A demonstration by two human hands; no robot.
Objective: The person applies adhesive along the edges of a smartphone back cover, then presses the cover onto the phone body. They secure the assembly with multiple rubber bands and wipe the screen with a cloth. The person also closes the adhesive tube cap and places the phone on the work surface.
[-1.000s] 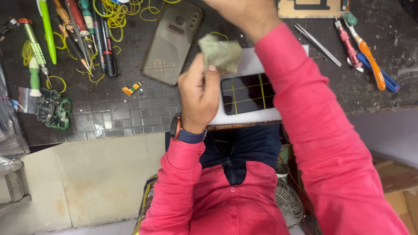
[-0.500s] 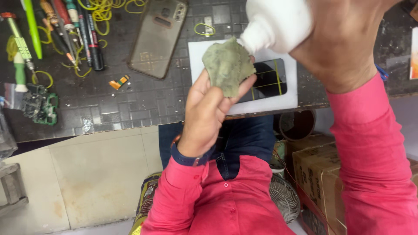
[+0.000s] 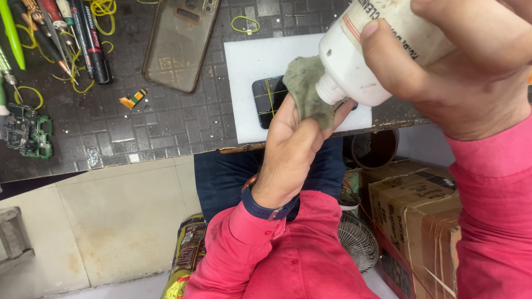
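White plastic bottle [image 3: 382, 50], tipped nozzle-down in our right hand [image 3: 471, 72] at the upper right of the frame, touches the greenish cloth [image 3: 310, 91] our left hand [image 3: 293, 149] pinches at centre, so we judge wetting underway, the dark phone [image 3: 266, 102] on its white mat [image 3: 260, 61] unwiped.

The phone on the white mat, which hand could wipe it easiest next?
Probably the left hand: it holds the green cloth just above the phone. The right hand is busy tipping the white bottle onto the cloth.
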